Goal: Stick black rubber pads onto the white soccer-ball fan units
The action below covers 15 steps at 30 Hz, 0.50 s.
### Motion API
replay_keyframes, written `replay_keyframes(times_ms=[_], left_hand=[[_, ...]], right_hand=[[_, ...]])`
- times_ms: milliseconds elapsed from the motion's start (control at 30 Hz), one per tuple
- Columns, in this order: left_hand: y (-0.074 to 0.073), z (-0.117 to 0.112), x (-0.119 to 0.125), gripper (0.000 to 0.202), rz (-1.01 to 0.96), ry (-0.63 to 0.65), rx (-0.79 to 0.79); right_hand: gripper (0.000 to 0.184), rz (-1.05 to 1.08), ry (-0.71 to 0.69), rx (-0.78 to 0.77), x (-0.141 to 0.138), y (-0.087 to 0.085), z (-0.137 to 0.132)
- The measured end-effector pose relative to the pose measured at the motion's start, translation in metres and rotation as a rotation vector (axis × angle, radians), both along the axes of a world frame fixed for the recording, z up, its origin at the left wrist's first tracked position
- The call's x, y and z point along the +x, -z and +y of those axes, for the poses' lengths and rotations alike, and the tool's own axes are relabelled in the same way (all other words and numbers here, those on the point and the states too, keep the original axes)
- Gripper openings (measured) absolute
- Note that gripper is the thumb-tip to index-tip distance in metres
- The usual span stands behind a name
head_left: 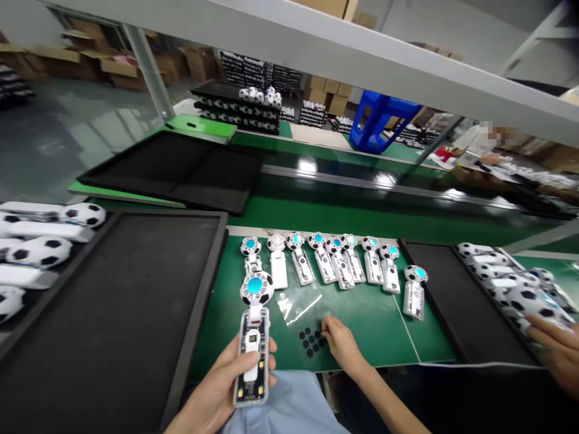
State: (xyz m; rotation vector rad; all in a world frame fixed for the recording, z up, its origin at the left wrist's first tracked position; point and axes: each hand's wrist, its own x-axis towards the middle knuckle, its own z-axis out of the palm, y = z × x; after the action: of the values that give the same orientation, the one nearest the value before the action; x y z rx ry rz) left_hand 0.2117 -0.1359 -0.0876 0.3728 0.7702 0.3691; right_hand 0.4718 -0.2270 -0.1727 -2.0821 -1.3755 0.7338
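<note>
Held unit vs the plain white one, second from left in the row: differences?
Body: the held unit shows a dark board through clear casing; the white unit shows a plain white face.
Head: the held unit has a blue disc; the white unit shows none.
Place: the held unit is in the left hand; the white unit lies on the green table.
Shared: rounded, football-patterned heads.

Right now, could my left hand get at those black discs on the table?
Probably not: the left hand is full, gripping a football-topped device, and the right hand is at the black discs.
</note>
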Motion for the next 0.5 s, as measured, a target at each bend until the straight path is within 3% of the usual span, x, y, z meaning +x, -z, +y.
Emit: replay_keyframes(times_ms=[67,200,300,433,500], left_hand=[[0.002,0.0,0.0,0.046,0.042,0.003,0.062],[0.002,-0.002,0.003,0.047,0.13,-0.037,0.188],[0.001,-0.003,0.007,0.046,0.178,-0.028,0.261],[0.001,-0.002,0.009,0.053,0.212,0.004,0.357],[0.0,0.0,0.009,0.051,0.226,0.022,0.448]], right_hand=[[0.004,0.065,0.061,0.017,0.0,-0.003,-0.001],[0.022,0.221,0.124,0.038,-0.014,-0.021,0.01],[0.024,0.327,0.096,0.067,-0.045,-0.051,0.028],[0.011,0.588,-0.007,0.148,-0.091,-0.098,0.05],[0.01,0.626,-0.045,0.131,-0.107,-0.112,0.056]])
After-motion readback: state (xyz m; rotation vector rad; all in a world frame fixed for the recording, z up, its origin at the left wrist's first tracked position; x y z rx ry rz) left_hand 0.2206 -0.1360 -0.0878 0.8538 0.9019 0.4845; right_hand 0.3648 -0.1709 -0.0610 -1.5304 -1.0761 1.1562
